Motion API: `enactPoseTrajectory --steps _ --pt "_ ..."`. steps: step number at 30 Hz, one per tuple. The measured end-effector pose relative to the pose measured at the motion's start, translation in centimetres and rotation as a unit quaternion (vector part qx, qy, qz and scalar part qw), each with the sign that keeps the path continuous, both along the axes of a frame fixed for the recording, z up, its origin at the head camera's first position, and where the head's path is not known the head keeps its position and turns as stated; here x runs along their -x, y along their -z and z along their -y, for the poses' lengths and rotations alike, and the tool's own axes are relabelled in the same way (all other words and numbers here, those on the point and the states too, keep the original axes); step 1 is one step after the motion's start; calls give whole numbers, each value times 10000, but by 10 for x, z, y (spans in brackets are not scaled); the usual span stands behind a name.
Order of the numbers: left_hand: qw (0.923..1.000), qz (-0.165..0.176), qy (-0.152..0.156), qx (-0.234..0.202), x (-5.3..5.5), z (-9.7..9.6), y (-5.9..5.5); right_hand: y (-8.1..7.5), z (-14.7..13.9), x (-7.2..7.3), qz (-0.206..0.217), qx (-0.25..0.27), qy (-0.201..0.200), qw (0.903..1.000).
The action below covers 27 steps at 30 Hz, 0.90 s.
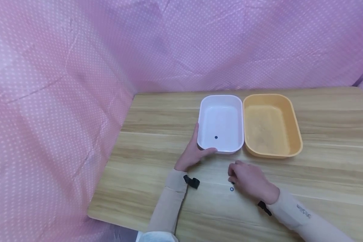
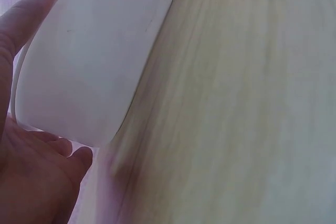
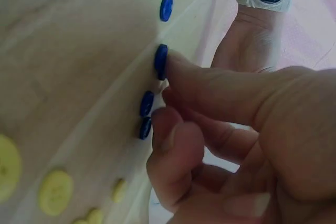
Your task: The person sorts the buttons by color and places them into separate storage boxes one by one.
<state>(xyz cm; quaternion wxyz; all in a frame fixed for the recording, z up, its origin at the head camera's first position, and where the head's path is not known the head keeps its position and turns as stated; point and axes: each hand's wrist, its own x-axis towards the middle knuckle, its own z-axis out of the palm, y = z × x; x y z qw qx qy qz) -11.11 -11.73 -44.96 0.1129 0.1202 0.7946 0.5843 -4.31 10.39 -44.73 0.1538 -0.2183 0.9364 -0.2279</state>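
My left hand holds the near left corner of a white plastic basin, thumb over the front rim and fingers along the left side. One small dark button lies inside it. My right hand is low over the table in front of the basins, fingers curled. In the right wrist view its thumb tip touches a blue button, with a fingertip close below; I cannot tell whether the two pinch it. Another blue button lies beyond, and two more sit by the curled fingers.
An orange-yellow basin stands against the white one's right side. Several yellow buttons of different sizes lie on the wooden table, near the right hand. Pink dotted cloth hangs behind the table and to its left.
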Motion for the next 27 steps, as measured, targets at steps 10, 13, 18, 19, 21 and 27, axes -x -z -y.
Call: enactPoseTrajectory --steps 10,13,18,19,21,27 --pt "9997 166 -173 -24 1 -1 3 1 -1 0 131 -80 -14 9999" --pt "9997 148 -214 -29 2 -2 6 0 -1 0 93 -86 -42 9999" --pt "9998 1 -99 -183 5 -2 9 1 0 1 82 -106 -66 9999" --pt "9998 -2 -83 -194 6 -2 10 1 0 2 76 -108 -70 9999" --pt "9998 39 -103 -164 7 -1 14 1 -1 2 43 -109 -85 9999" --pt "9996 27 -286 -39 11 1 34 4 -1 3 -69 -66 -177 9998"
